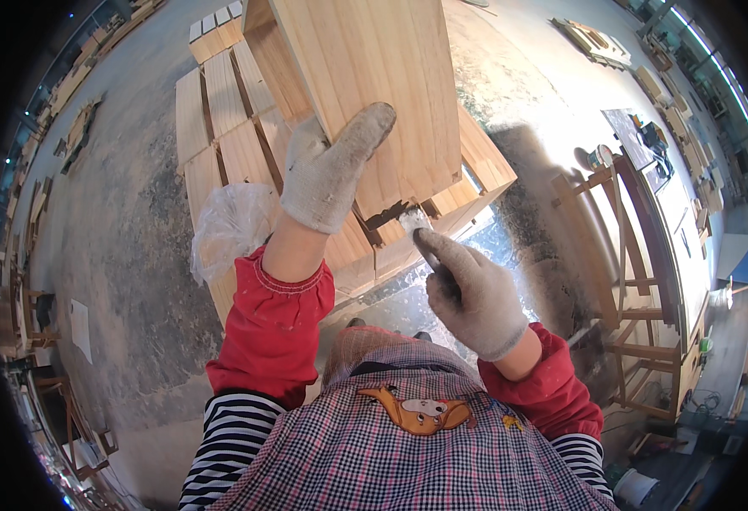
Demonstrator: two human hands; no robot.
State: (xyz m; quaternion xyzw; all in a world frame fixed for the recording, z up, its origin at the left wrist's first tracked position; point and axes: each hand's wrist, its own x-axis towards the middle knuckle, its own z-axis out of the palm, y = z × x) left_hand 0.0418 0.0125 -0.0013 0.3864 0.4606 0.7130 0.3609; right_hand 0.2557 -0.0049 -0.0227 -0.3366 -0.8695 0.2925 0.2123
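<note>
The left hand (pixel 327 175), in a dirty white work glove, lies flat and open against the face of a pale wooden box (pixel 365 94), fingers stretched up toward its middle and gripping nothing, only pressing on the board. The box stands tilted on a stack of wooden panels (pixel 220 128) that spreads out to its left and below it. Just below the box's lower edge, the right hand (pixel 467 294), also gloved, is closed around the dark handle of a putty knife (pixel 421 232), whose blade, smeared with white filler, touches the box's bottom corner. A crumpled clear plastic bag (pixel 229 226) rests on the panels, left of the box and just beside the left wrist. Well to the right of the box stand wooden chair frames (pixel 629 281) on the dusty concrete floor (pixel 127 255).
</note>
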